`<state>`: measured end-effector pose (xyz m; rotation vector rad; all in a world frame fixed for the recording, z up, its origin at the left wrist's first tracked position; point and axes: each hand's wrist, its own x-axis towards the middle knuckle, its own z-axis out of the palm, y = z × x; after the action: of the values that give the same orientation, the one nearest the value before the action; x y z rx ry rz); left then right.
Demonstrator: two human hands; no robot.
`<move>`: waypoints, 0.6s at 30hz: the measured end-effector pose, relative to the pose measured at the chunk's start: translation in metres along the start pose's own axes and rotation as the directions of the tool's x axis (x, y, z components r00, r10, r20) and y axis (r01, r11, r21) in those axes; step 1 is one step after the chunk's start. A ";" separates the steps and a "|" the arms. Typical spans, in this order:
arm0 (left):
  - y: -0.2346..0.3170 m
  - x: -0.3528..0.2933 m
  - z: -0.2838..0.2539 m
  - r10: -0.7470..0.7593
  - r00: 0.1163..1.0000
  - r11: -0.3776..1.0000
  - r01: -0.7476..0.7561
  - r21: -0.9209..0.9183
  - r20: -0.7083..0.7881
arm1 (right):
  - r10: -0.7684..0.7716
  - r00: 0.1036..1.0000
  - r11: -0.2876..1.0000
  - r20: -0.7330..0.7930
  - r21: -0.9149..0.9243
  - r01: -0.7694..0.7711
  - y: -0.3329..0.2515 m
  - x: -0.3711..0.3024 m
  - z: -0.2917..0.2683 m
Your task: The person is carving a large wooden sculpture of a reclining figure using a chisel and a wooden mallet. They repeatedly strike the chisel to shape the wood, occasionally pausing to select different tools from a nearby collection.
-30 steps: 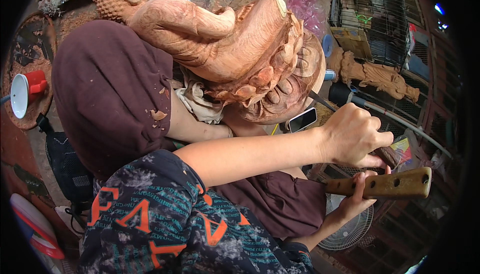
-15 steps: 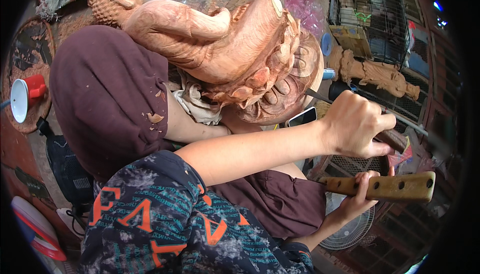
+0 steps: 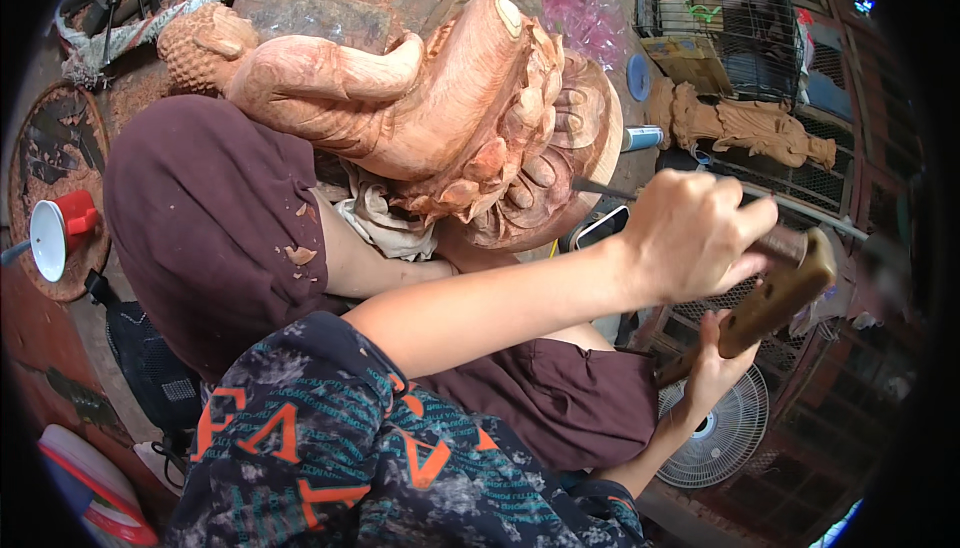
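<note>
A carved wooden figure with a knobbly-haired head lies on its side across the upper middle, its petalled base and carved toes facing right. My left hand is closed around the handle of a chisel, whose dark blade points left and meets the base beside the toes. Below it, my right hand grips a flat wooden mallet with dark round holes. The mallet's upper end is at the butt of the chisel handle; whether they touch, I cannot tell.
Wood chips lie on the floor. A white cloth is under the figure, and a phone lies by its base. Another carved figure and a wire cage are at right. A fan stands below; a red mug is left.
My right hand has swung the mallet from nearly level up to the chisel's handle end. My left hand keeps its grip on the chisel. The whole view has shifted slightly.
</note>
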<state>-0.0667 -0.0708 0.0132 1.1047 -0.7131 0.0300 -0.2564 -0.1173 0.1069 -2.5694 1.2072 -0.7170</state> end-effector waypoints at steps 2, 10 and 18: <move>0.002 -0.012 0.003 0.029 0.998 0.999 -0.028 -0.029 0.047 | -0.007 0.999 0.999 -0.037 0.036 0.009 -0.002 -0.002 -0.001; -0.001 -0.019 0.001 0.210 0.977 0.975 -0.205 -0.090 0.047 | -0.052 0.997 0.998 -0.061 0.038 0.054 0.004 -0.013 -0.010; -0.010 -0.013 -0.007 0.175 0.985 0.967 -0.172 -0.190 0.000 | -0.158 0.977 0.982 -0.143 0.080 0.170 -0.023 -0.013 -0.001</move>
<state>-0.0699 -0.0657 -0.0032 0.8594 -0.8100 0.1002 -0.2488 -0.0924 0.1118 -2.6016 0.9805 -0.9737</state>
